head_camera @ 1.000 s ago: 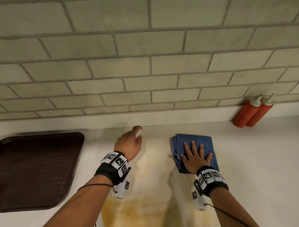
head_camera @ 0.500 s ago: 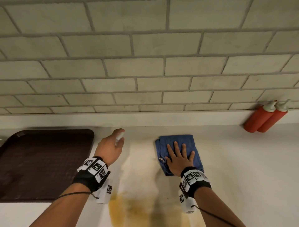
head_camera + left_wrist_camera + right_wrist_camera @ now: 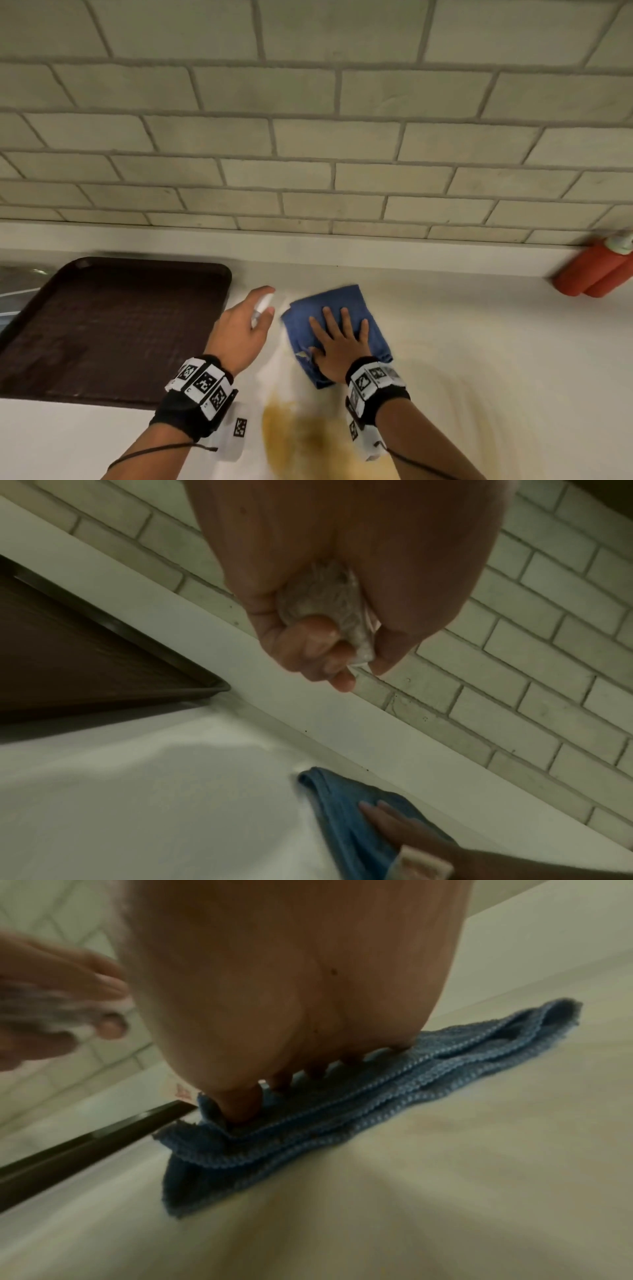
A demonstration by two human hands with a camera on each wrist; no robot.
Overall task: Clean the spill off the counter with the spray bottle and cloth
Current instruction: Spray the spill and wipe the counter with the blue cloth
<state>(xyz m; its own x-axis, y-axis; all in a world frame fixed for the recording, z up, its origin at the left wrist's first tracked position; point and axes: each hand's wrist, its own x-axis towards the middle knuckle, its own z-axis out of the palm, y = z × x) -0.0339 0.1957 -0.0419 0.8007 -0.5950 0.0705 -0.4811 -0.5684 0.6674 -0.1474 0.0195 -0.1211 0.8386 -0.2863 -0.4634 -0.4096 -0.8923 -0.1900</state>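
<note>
A yellow-brown spill spreads over the white counter near its front edge. Beyond it lies a folded blue cloth, and my right hand presses flat on it with the fingers spread. My left hand hovers just left of the cloth and grips a small clear spray bottle. Only the bottle's top and a bit of its body show between the curled fingers.
A dark brown tray lies on the counter at the left, close to my left hand. Two red squeeze bottles lean against the tiled wall at the far right.
The camera view has swung left, so everything sits further right in the picture. My right hand has slid the cloth slightly; my left hand still holds the bottle beside it.
</note>
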